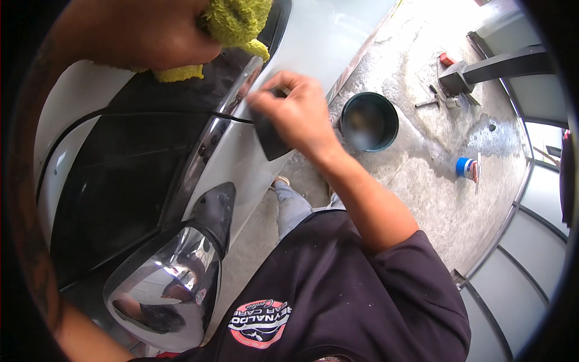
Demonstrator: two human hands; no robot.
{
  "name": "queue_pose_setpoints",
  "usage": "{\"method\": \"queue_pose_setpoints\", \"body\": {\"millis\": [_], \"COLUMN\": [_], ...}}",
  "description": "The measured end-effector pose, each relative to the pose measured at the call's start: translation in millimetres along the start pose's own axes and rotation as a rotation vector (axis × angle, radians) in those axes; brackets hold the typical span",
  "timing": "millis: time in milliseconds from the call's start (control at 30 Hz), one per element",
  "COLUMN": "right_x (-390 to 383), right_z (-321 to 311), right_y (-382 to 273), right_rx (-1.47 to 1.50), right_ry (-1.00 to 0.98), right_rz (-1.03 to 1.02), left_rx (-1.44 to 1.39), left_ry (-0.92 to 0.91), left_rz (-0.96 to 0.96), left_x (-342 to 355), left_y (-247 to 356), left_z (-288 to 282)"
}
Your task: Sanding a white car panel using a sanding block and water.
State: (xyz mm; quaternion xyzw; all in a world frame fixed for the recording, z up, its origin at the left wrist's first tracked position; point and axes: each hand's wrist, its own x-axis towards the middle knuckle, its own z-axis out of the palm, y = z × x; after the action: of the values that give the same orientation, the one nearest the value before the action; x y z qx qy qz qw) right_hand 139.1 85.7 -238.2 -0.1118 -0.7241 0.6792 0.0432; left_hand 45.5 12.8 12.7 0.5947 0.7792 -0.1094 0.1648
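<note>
Black flat, thin-looking pad: located above and to the right of the landmark, the chrome-shelled side mirror of a silver car. The right hand, slightly motion-blurred, gripped the pad at its upper end, thumb and fingers bent over it. The pad lay over the silver door panel, just beside the shiny chrome window trim; whether its whole face met the paint could not be told.

Fuzzy yellow-green cloth: farther above the mirror, bunched in the left hand. Fingers were curled round it; parts of the cloth stuck out on both sides of the hand. Hand and cloth were in front of the dark-tinted side glass; contact with the glass could not be judged. The left forearm passed to the left of the mirror.

Surroundings: to the right of the mirror, the wearer's dark short-sleeved shirt and light grey-blue trousers. Up and right of it, a round dark green bucket with cloudy contents stood on the pale, stained concrete floor. Farther right, well apart from the mirror: a small blue-and-white tub and, higher, a dark metal beam.
</note>
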Motion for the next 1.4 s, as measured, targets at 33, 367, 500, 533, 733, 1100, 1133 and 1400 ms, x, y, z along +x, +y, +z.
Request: {"method": "queue_pose_setpoints", "body": {"millis": [33, 367, 500, 533, 733, 1100, 1133, 1400], "right_x": [6, 7, -7, -4, 2, 8, 9, 7], "right_z": [-6, -7, 2, -4, -21, -3, 0, 1], "right_y": [1, 1, -3, 0, 30, 20, 17, 21], "right_rx": [0.180, 0.026, -0.163, -0.200, -0.518, -0.374, -0.357, -0.365], "right_ry": [-0.010, 0.018, -0.032, -0.073, -0.047, 0.048, 0.055, 0.066], "right_rz": [0.082, 0.018, -0.261, -0.347, -0.731, -0.880, -0.929, -0.950], "left_rx": [-0.001, -0.001, 0.023, 0.021, -0.074, 0.148, 0.150, 0.074], "left_ry": [-0.001, -0.003, -0.036, -0.039, -0.016, -0.038, -0.041, -0.021], "left_rz": [-0.003, 0.051, 0.011, 0.010, 0.050, -0.017, -0.016, -0.017], "left_x": [1, 3, 2, 1, 3, 1, 0, 1], "left_y": [0, -2, 1, 2, -3, 15, 10, 8], "left_z": [0, 1, 1, 2, 0, 3, 3, 3]}}
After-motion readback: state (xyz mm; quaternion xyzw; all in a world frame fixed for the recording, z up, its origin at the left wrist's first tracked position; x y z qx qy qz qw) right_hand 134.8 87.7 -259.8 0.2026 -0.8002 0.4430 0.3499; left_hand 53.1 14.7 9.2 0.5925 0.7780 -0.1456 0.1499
